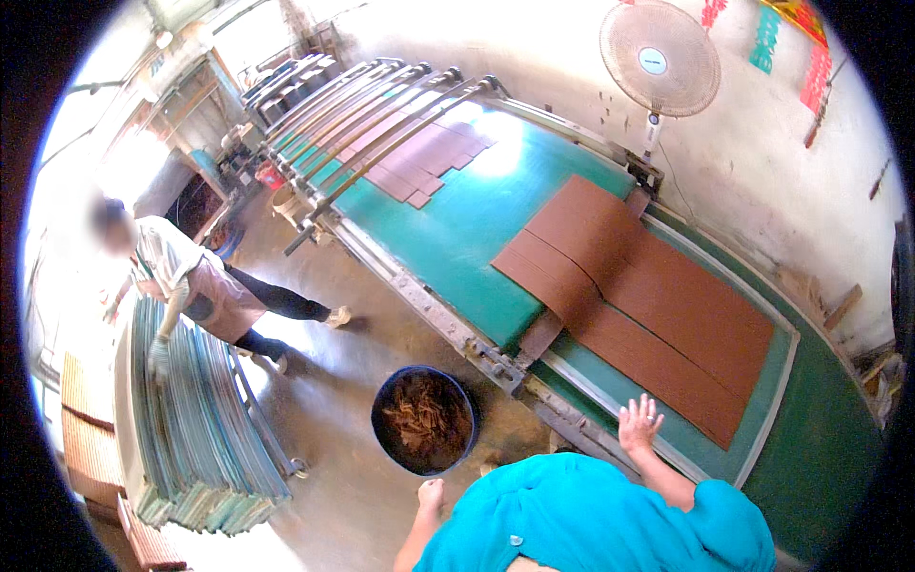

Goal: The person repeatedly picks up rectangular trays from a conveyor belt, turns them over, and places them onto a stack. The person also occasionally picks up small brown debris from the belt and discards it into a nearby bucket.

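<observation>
My right hand [640, 424] is open with fingers spread, over the near edge of the green conveyor bed. Just beyond it, large flat brown sheets [688, 329] lie on the bed, with a long slit between them. Their far part rises over a cross roller and continues onto the green belt [400, 229]. My left hand [432, 494] hangs low in front of me, curled into a fist, with nothing visible in it. Nearest to it is a dark round tub [379, 437] holding brown scraps.
At the left, a person [205, 276] in an apron stands by a tall stack of thin greenish boards [205, 448]. Bars [400, 143] cross the belt's far end, above more brown pieces [415, 162]. A fan [658, 59] stands by the wall. A metal side rail [429, 310] edges the conveyor.
</observation>
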A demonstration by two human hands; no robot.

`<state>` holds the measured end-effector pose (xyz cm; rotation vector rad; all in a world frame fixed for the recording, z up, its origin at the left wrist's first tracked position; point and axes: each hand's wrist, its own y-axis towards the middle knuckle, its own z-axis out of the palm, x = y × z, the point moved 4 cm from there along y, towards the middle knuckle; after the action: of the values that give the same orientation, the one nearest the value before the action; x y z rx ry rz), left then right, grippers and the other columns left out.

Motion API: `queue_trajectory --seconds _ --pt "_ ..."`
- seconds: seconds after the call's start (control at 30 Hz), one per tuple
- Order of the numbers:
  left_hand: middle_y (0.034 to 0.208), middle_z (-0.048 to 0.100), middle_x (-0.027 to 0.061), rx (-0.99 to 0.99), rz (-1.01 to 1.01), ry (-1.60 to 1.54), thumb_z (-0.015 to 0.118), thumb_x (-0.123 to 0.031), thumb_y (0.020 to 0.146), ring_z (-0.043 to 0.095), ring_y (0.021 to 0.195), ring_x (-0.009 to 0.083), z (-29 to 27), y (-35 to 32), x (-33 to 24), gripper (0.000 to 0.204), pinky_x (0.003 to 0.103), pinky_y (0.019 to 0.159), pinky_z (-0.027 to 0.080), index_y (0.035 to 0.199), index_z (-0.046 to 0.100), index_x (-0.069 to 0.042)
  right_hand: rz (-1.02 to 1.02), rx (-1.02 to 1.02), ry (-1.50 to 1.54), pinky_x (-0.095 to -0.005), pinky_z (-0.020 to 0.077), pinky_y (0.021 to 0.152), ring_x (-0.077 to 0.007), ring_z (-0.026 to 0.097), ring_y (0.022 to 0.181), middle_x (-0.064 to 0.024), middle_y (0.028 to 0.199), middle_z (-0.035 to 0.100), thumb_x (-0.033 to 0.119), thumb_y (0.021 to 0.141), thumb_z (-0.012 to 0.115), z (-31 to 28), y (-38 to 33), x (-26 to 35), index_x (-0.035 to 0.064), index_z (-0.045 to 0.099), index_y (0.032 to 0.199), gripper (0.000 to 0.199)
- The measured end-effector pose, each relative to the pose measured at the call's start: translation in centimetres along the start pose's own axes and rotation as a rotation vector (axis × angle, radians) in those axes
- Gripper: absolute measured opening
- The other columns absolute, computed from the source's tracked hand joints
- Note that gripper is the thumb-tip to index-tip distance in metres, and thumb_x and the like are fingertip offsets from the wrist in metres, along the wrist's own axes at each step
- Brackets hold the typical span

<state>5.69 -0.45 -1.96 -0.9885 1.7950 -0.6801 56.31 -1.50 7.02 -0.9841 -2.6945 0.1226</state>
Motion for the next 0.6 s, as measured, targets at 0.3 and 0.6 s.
queue_trajectory --seconds 0.3,0.6 --pt "0.084 0.055 0.0106 -0.097 -0.128 -0.293 0.052 -0.014 0.081 0.054 0.074 0.0222 -4.9 -1.9 4.7 0.026 0.04 0.062 0.046 0.102 0.052 0.001 -0.165 0.144 0.21 -0.0392 0.0453 0.079 -0.0286 0.06 0.087 -0.0138 0.088 0.063 0.025 0.081 0.046 2.3 -1.9 2.9 0.0055 0.063 0.09 0.028" --pt "0.075 0.055 0.0112 -0.229 -0.253 -0.467 0.052 -0.012 0.078 0.054 0.065 0.0218 -8.8 -1.2 11.1 0.016 0.037 0.052 0.043 0.087 0.056 0.0 -0.158 0.303 0.129 -0.0378 0.0471 0.078 -0.0287 0.061 0.085 -0.0154 0.088 0.064 0.018 0.074 0.05 3.9 -4.4 6.8 0.0076 0.066 0.089 0.025"
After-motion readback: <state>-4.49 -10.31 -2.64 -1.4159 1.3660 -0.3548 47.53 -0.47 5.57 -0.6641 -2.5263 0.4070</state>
